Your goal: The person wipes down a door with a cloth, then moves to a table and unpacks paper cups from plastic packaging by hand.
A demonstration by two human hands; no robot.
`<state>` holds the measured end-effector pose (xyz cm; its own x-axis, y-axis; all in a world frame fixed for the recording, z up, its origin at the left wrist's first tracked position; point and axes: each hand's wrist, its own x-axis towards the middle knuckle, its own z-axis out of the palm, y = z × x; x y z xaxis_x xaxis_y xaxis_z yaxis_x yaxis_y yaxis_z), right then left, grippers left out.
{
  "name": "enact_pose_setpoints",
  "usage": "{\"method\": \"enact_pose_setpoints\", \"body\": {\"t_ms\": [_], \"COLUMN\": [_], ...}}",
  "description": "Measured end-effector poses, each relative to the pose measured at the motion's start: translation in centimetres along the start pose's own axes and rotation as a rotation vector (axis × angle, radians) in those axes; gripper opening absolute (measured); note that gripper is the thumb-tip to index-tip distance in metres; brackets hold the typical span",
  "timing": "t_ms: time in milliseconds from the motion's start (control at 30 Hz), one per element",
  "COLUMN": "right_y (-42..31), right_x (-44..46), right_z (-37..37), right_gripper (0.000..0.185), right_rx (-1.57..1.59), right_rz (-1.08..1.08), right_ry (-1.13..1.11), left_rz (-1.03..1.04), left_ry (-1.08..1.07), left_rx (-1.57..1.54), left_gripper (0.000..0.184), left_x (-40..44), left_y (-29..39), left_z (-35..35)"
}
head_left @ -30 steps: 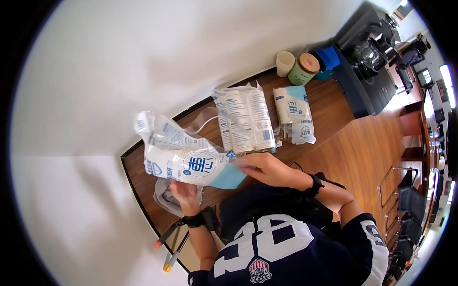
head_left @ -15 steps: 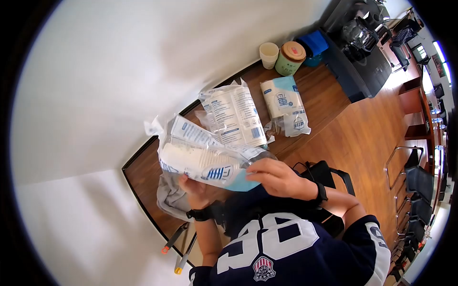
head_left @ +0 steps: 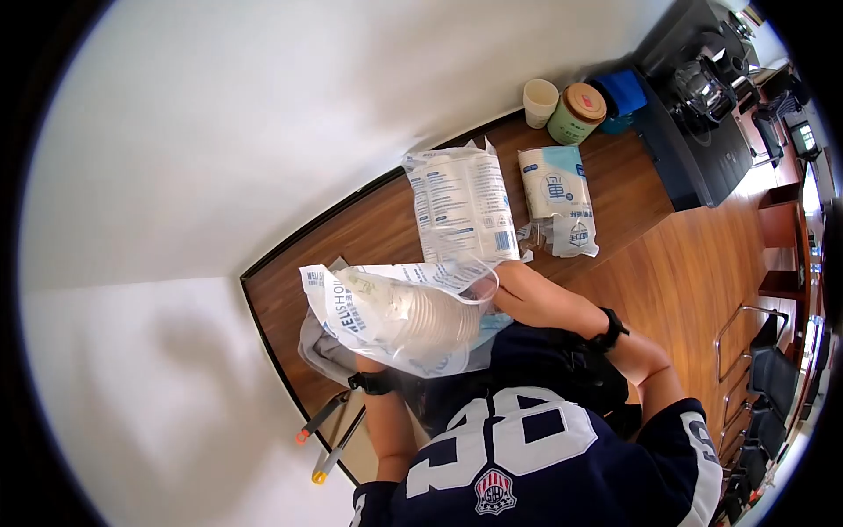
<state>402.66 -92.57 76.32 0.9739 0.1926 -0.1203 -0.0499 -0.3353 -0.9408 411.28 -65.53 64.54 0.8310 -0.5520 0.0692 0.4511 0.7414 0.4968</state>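
Observation:
A clear, printed bag of disposable cups (head_left: 395, 316) is held up in front of my body, its nested stack showing through the film. My left hand (head_left: 370, 363) is under the bag's near side, mostly hidden by it. My right hand (head_left: 530, 295) is at the bag's right end, fingers bent around the edge and their tips hidden. Just beside those fingers shows a clear round cup rim (head_left: 492, 285). Beyond the bag, on the wooden counter (head_left: 378, 233), lie a white printed pack of cups (head_left: 463, 204) and a smaller blue-and-white cup pack (head_left: 557, 198).
A white cup (head_left: 539, 104), a green jar with a wooden lid (head_left: 578, 114) and a blue item (head_left: 622, 92) stand against the wall. A dark coffee machine (head_left: 702, 105) is at the far right. Grey cloth (head_left: 320, 350) lies at left, near two tool handles (head_left: 323, 417).
The bag has turned in my hands, so its large lettering and a cup rim now show. My left fingers have gone behind it. The view has shifted, moving the counter items rightward.

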Motion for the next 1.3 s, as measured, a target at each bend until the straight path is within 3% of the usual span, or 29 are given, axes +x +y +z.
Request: {"method": "enact_pose_setpoints", "body": {"t_ms": [67,100,200,233,367,433,500,633,800,900,1000,1200,1300], "right_y": [-0.1,-0.1,2.3,1.9,2.9,2.2,1.9,0.3,1.8,1.9,2.0,1.8,0.4], "right_x": [1.3,1.3,2.9,3.4,4.8,4.8,5.1,5.2,5.0,4.8,5.0,5.3,4.8], "right_z": [0.4,0.7,2.8,2.7,5.5,6.0,5.8,5.3,6.5,6.7,6.6,7.3,6.5], "right_gripper": [0.042,0.059,0.069,0.079,0.076,0.069,0.063,0.056,0.063,0.059,0.06,0.062,0.058], "right_rx": [0.139,-0.182,0.0,0.06,-0.01,-0.015,-0.028,0.107,-0.165,-0.237,-0.23,-0.274,-0.245], "right_rz": [0.071,-0.099,-0.192,-0.075,-0.03,-0.123,-0.044,-0.059,-0.02,-0.033,-0.087,-0.112,-0.04], "right_ry": [-0.149,-0.155,-0.115,-0.19,-0.114,0.062,0.013,0.159,0.213,0.26,0.23,0.261,0.232], "left_rz": [0.021,0.036,0.095,0.118,0.193,0.192,0.153,0.012,-0.185,-0.228,-0.201,-0.152,-0.03], "left_ry": [-0.003,-0.009,-0.023,-0.021,0.023,0.138,0.358,0.271,0.426,0.389,0.361,0.463,0.468], "left_rx": [-0.014,-0.021,-0.031,-0.032,0.11,0.105,0.009,0.153,0.337,0.354,0.382,0.264,0.274], "left_gripper": [0.068,0.068,0.067,0.066,0.065,0.066,0.072,0.074,0.081,0.082,0.08,0.078,0.075], "left_x": [-0.1,0.0,0.7,0.8,0.5,0.7,0.5,-0.2,-0.4,-0.3,-1.0,-0.6,-0.3], "left_y": [-0.1,-0.1,-0.4,-0.6,-0.8,-0.6,-0.7,-0.5,-0.8,-1.3,-2.3,-2.1,-1.2], "left_z": [-0.4,-0.6,-1.0,-1.2,-2.4,-2.5,-1.9,-2.0,5.1,5.9,0.4,2.7,0.5]}}
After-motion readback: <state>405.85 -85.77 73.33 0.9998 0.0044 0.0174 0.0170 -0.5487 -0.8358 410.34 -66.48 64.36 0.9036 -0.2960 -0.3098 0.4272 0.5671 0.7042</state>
